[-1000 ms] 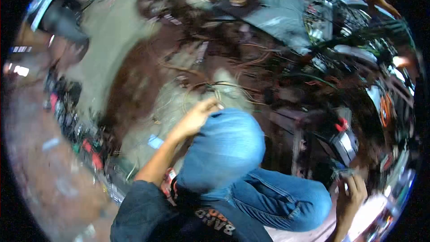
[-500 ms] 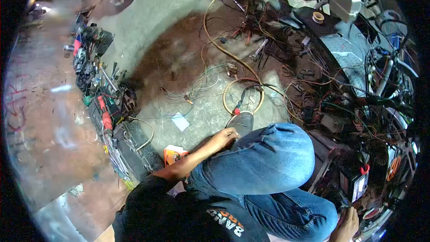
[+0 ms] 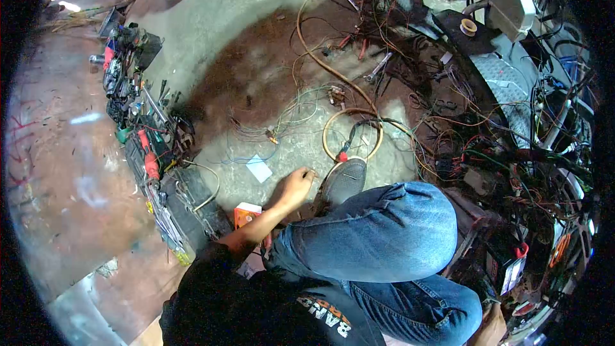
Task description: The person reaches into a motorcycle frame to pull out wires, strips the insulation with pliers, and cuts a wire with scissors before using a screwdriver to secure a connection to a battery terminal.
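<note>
My left hand (image 3: pixel 298 188) hangs over the concrete floor just left of my grey shoe (image 3: pixel 346 181). Its fingers are curled together, with a small dark spot at their tips that I cannot make out. A white piece of paper (image 3: pixel 259 168) lies on the floor beyond it, and an orange and white box (image 3: pixel 246 214) stands beside my forearm. At the bottom edge, my right hand (image 3: pixel 490 327) shows partly beside my knee, its fingers mostly hidden. Near it is a black battery (image 3: pixel 506 268) with a red terminal cover.
A tan hose (image 3: pixel 323 138) loops in front of my shoe, beside loose wires (image 3: pixel 291 112). Tools, among them a red-handled one (image 3: pixel 149 157), line a dark tray on the left. Tangled wiring (image 3: pixel 474 147) and vehicle parts fill the right. A solder spool (image 3: pixel 468 27) sits farther back.
My left hand has moved left, away from the shoe, towards the paper. My right hand has dropped lower and shows less. The view has shifted slightly.
</note>
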Demonstrator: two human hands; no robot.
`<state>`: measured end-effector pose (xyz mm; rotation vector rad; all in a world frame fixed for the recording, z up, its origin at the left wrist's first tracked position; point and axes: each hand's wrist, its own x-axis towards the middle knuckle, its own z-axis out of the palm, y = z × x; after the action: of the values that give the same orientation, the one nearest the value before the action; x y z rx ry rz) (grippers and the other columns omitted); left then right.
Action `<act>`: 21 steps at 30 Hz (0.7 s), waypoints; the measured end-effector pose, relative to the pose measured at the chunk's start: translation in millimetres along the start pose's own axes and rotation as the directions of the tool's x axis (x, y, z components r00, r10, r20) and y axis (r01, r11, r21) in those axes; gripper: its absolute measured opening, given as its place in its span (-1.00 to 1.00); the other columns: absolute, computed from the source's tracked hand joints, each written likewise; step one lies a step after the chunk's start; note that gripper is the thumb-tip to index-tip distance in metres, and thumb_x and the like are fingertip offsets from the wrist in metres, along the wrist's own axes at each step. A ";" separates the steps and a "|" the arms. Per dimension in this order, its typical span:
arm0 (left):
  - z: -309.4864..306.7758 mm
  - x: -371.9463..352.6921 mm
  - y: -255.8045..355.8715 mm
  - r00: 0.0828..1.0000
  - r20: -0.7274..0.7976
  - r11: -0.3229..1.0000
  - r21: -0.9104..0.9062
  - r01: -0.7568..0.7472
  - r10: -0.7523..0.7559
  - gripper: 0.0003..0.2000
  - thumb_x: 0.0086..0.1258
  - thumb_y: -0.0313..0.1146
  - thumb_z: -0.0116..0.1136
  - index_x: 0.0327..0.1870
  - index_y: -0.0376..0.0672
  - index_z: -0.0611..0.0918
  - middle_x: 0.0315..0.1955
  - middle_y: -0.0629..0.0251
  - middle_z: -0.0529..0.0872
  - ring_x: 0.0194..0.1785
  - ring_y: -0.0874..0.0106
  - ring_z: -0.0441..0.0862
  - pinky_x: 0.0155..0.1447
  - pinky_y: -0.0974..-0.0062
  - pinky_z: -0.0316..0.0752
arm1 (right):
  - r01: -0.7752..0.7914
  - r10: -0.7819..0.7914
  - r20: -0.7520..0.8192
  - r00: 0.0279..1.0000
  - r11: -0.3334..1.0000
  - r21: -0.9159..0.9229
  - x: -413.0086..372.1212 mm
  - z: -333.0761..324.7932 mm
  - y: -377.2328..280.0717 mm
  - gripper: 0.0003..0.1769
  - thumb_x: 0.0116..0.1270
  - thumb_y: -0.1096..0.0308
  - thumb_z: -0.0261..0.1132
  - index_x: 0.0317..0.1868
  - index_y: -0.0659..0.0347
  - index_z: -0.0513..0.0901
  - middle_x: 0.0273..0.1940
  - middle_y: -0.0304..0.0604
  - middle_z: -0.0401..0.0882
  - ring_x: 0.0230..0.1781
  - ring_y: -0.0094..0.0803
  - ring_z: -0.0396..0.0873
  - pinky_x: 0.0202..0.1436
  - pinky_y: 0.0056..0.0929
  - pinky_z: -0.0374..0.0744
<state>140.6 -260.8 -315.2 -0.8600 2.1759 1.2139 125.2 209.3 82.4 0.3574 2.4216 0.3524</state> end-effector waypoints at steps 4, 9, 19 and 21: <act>10.7 3.2 -9.4 1.000 -0.012 0.999 -0.032 -0.001 0.001 -0.69 0.62 -0.22 0.05 -0.07 -0.27 0.76 -0.11 0.11 0.82 0.07 0.28 0.72 0.23 0.34 0.52 | -0.033 0.035 0.052 0.998 0.999 -0.022 5.5 3.9 7.1 -0.67 0.62 0.09 0.17 0.06 0.13 0.70 -0.11 0.08 0.79 -0.16 0.07 0.74 -0.12 -0.05 0.61; 17.5 10.7 -23.0 0.997 -0.072 0.998 -0.044 -0.036 0.033 -0.73 0.55 -0.18 0.11 -0.06 -0.11 0.80 -0.12 0.02 0.83 0.04 0.06 0.76 0.14 0.22 0.58 | 0.085 -0.084 -0.074 0.994 0.996 0.012 0.6 2.0 9.4 -0.63 0.63 0.07 0.14 -0.01 0.16 0.73 -0.16 0.14 0.77 -0.19 0.10 0.74 -0.16 -0.02 0.63; 25.3 -3.8 44.3 0.996 -0.020 0.996 -0.029 -0.087 0.086 -0.76 0.61 -0.30 0.07 -0.06 -0.24 0.74 -0.17 0.05 0.82 -0.04 0.26 0.77 0.10 0.32 0.58 | 0.151 -0.142 -0.179 0.974 0.988 0.038 4.0 10.7 19.3 -0.67 0.59 0.11 0.21 -0.01 0.20 0.72 -0.27 0.15 0.76 -0.34 0.14 0.72 -0.28 0.00 0.61; 34.1 1.6 39.7 0.982 -0.058 0.983 -0.024 -0.181 0.180 -0.77 0.59 -0.30 0.09 -0.03 -0.23 0.73 -0.23 0.04 0.81 -0.11 0.23 0.77 0.02 0.28 0.59 | 0.257 -0.227 -0.299 0.927 0.964 0.065 3.3 25.4 31.7 -0.66 0.56 0.14 0.25 0.03 0.25 0.71 -0.22 0.20 0.75 -0.30 0.14 0.72 -0.24 -0.01 0.62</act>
<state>114.7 -215.6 -310.5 -0.7284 2.3280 1.3253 144.3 243.8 72.2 0.0472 2.7409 0.1781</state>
